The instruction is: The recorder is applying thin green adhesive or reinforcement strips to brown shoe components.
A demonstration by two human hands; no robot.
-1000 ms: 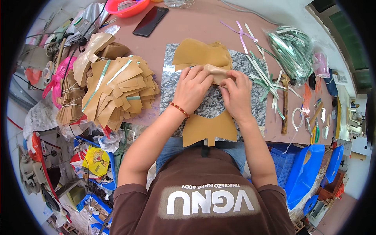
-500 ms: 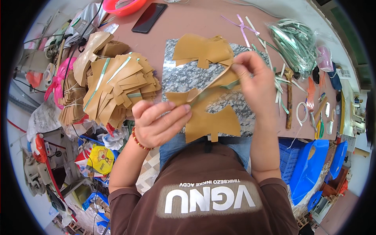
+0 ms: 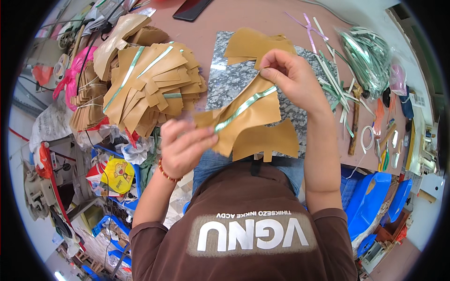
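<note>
Between my hands a tan leather-like piece [image 3: 255,112] with a shiny green strip along it is held up at a slant. My right hand [image 3: 293,79] pinches its upper end between thumb and fingers. At its lower left end, my left hand [image 3: 185,147] grips the edge, the fingers partly smeared by motion. Below hangs another tan piece [image 3: 267,139] with a small tab, lying over the near edge of a speckled stone slab [image 3: 225,77]. More plain tan pieces [image 3: 255,44] are stacked on the slab's far part.
Left on the brown table [image 3: 262,16] sits a large fanned pile of tan pieces [image 3: 159,89], some with green strips. Right of the slab are loose strips, a bag of green strips [image 3: 363,61], a hammer [image 3: 355,119] and hand tools. A phone [image 3: 192,9] lies at the back.
The held piece has turned so its green-stripe face shows broadly. My left hand has shifted slightly down, and the whole view has moved a little.
</note>
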